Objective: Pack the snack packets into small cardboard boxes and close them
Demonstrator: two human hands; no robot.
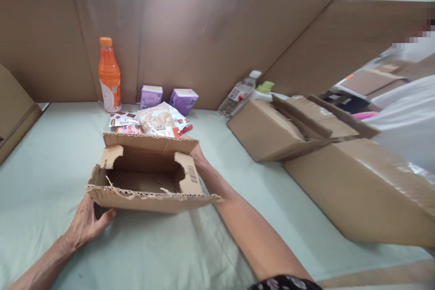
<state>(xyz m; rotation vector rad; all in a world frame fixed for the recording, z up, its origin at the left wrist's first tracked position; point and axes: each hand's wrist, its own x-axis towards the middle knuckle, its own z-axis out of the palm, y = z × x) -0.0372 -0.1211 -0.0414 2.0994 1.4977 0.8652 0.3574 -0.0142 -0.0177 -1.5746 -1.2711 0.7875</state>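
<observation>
A small cardboard box (149, 202), its top open, sits on or just above pale green cloth (50, 154), right in front of some snack packets (158, 120). The left hand (86, 222) has hold of its near left bottom corner, the grip partly spread, thumb and fingers curved around it. The right hand (196, 152) is at the far right corner; its fingers are mostly hidden, so I cannot tell how closed that grip is. The box looks light and fairly stiff; its ragged rim would probably bend, making the lower corners the sounder hold.
</observation>
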